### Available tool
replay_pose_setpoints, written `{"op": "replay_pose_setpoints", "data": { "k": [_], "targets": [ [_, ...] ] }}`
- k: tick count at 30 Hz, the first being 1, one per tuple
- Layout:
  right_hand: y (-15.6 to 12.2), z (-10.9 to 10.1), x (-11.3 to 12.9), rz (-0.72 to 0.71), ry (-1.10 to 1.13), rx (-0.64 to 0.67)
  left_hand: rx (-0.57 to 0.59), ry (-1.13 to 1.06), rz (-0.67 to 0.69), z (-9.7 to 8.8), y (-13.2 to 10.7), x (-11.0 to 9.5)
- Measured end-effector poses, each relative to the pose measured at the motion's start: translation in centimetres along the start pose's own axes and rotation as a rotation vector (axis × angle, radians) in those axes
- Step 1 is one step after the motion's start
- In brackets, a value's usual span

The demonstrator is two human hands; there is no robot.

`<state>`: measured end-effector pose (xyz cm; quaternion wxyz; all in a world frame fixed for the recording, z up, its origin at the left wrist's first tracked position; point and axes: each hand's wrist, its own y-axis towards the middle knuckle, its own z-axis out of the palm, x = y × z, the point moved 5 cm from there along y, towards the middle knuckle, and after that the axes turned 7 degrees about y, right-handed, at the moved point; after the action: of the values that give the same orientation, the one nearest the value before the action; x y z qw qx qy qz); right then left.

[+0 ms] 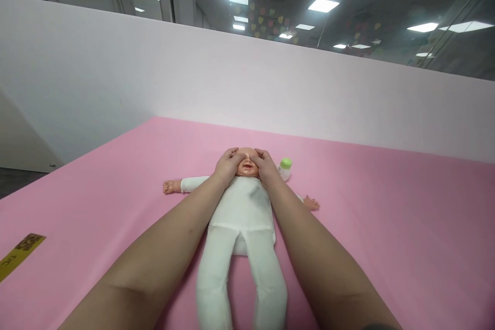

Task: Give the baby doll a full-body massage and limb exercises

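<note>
A baby doll (242, 206) in white clothes lies on its back on a pink mat (386, 216), arms spread, legs toward me. Both of my hands rest on the doll's head. My left hand (227, 165) cups the left side of the head, fingers curved over the brow. My right hand (266, 166) cups the right side in the same way, fingertips meeting the left hand's near the forehead. The doll's eyes are covered by my fingers; its nose and mouth show between my hands.
A small white bottle with a green cap (285, 168) lies just right of the doll's head. A yellow label (19, 253) is stuck on the mat at the left edge. A pale partition wall (270, 87) closes off the mat's far side.
</note>
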<state>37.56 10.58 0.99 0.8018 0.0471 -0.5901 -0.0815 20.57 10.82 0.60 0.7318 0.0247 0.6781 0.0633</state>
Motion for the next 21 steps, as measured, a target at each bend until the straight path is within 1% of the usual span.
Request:
{"op": "replay_pose_setpoints", "data": {
  "k": [3,7,12,15,18,21],
  "targets": [
    [0.1,0.1,-0.1,0.011,-0.029,-0.018,-0.025,0.067,-0.007,-0.2,-0.2,-0.2],
    [0.4,0.2,-0.6,0.030,0.037,-0.036,-0.049,0.106,-0.024,-0.4,0.1,-0.2],
    [0.6,0.0,-1.1,0.072,0.087,-0.055,-0.076,0.117,-0.041,-0.4,0.6,0.3],
    [0.6,0.0,-1.1,0.099,0.133,-0.035,-0.080,0.116,-0.054,-0.4,0.6,0.5],
    [0.3,0.2,-1.0,0.124,0.183,-0.005,-0.088,0.117,-0.048,-0.4,0.3,0.3],
    [0.0,0.4,-0.7,0.100,0.187,0.029,-0.094,0.118,-0.029,-0.4,-0.1,-0.2]
  ]
}}
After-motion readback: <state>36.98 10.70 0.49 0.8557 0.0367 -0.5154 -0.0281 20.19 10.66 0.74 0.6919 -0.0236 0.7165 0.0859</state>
